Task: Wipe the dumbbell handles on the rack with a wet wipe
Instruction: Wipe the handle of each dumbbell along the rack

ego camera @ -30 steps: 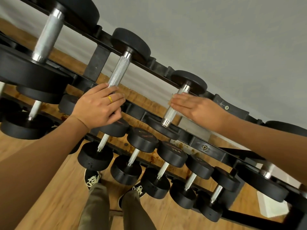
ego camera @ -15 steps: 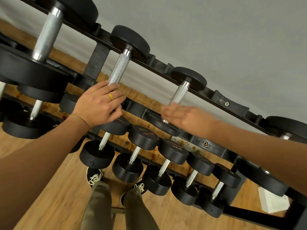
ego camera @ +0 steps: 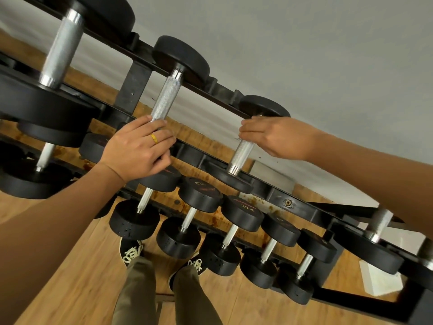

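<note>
Shifts right hand (ego camera: 276,137) up knurled steel dumbbell handle (ego camera: 242,151) on black metal rack (ego camera: 274,195), curled round it, wipe hidden; grips neighbouring knurled handle (ego camera: 165,99) with left hand (ego camera: 138,148); risks missing underside.

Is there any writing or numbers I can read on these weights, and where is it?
"22.5", faint orange, upside down, on a black round rubber dumbbell head in the lower row; probably, not certain.
Orange print on the neighbouring black dumbbell head: too blurred to read.
No other text readable.
</note>
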Action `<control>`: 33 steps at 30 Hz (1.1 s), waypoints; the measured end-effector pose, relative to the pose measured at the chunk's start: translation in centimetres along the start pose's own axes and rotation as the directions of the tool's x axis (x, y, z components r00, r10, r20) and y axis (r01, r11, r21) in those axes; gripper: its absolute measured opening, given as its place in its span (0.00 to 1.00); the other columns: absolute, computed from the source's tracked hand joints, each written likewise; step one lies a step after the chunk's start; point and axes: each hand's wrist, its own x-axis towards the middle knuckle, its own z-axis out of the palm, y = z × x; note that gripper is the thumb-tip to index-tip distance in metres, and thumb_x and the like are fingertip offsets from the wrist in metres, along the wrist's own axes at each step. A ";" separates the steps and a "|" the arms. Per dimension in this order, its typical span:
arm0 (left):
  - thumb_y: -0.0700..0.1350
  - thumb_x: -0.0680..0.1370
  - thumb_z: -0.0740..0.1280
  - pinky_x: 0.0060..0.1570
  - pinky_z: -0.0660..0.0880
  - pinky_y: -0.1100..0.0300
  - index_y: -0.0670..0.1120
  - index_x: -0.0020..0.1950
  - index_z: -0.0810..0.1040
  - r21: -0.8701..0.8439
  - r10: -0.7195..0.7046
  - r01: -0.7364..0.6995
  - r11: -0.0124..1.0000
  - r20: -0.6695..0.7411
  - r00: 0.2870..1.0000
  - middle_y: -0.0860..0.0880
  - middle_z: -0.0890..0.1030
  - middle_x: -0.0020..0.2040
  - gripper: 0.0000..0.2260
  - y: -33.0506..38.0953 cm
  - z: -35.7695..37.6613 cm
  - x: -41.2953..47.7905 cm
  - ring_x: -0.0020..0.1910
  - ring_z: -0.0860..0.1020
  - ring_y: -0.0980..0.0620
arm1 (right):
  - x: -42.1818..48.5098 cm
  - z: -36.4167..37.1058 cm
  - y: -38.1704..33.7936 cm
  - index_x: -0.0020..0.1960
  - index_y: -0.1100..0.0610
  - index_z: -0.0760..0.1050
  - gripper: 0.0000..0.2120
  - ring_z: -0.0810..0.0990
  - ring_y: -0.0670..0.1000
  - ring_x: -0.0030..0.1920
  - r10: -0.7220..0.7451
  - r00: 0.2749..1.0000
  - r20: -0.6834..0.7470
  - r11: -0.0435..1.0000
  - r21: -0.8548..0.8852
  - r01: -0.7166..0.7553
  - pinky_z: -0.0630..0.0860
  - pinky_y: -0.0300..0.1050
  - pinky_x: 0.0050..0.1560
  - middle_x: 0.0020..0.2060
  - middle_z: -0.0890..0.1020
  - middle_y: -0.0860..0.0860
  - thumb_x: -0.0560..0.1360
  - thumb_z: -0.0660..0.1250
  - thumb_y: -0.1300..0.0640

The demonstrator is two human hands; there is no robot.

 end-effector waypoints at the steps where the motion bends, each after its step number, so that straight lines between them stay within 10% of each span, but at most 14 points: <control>1: 0.44 0.80 0.64 0.66 0.74 0.44 0.42 0.56 0.86 -0.003 0.002 -0.002 1.000 -0.005 1.000 0.43 0.86 0.56 0.12 0.0 0.0 0.0 0.60 0.82 0.41 | 0.1 -0.2 0.2 0.67 0.65 0.77 0.26 0.78 0.62 0.65 0.005 1.000 0.025 1.000 0.000 -0.005 0.68 0.58 0.70 0.64 0.79 0.62 0.69 0.71 0.75; 10: 0.44 0.80 0.64 0.65 0.74 0.45 0.42 0.56 0.86 -0.017 0.004 -0.005 1.000 -0.041 0.999 0.44 0.86 0.55 0.12 -0.1 0.2 0.1 0.59 0.83 0.41 | 0.4 1.1 -3.4 0.68 0.67 0.75 0.34 0.75 0.65 0.68 0.272 0.962 -0.005 0.961 -0.057 -0.272 0.63 0.61 0.71 0.66 0.77 0.64 0.63 0.73 0.78; 16: 0.44 0.80 0.64 0.66 0.74 0.44 0.42 0.56 0.86 -0.045 -0.007 0.006 0.999 -0.037 0.999 0.44 0.86 0.56 0.13 -0.1 0.3 0.0 0.60 0.82 0.42 | -0.7 2.2 -5.9 0.74 0.67 0.68 0.29 0.66 0.64 0.75 0.080 0.992 0.093 0.996 -0.053 -0.075 0.56 0.61 0.75 0.72 0.71 0.64 0.73 0.68 0.70; 22: 0.44 0.80 0.64 0.66 0.75 0.44 0.42 0.55 0.86 -0.078 -0.017 0.013 0.997 -0.049 0.999 0.44 0.86 0.55 0.12 -0.1 0.4 0.0 0.60 0.83 0.42 | -0.2 0.2 -4.0 0.79 0.65 0.55 0.37 0.53 0.63 0.80 0.321 0.932 0.170 0.944 -0.132 -0.301 0.48 0.58 0.78 0.78 0.61 0.64 0.72 0.63 0.66; 29: 0.44 0.80 0.65 0.66 0.75 0.44 0.42 0.55 0.86 -0.084 -0.004 -0.001 0.996 -0.062 0.998 0.44 0.86 0.55 0.12 -0.1 0.3 -0.1 0.60 0.82 0.43 | -0.2 0.2 -6.8 0.80 0.62 0.57 0.38 0.50 0.58 0.80 0.027 0.935 0.353 0.999 -0.043 -0.012 0.42 0.55 0.78 0.79 0.60 0.60 0.72 0.64 0.64; 33: 0.44 0.80 0.65 0.66 0.75 0.44 0.42 0.55 0.86 -0.079 -0.004 -0.002 0.997 -0.066 0.998 0.44 0.86 0.55 0.12 -0.2 0.3 -0.1 0.60 0.82 0.43 | 0.5 -1.0 -3.6 0.80 0.60 0.55 0.28 0.52 0.56 0.80 0.198 0.926 0.321 0.980 -0.057 -0.190 0.45 0.53 0.79 0.79 0.62 0.58 0.83 0.53 0.53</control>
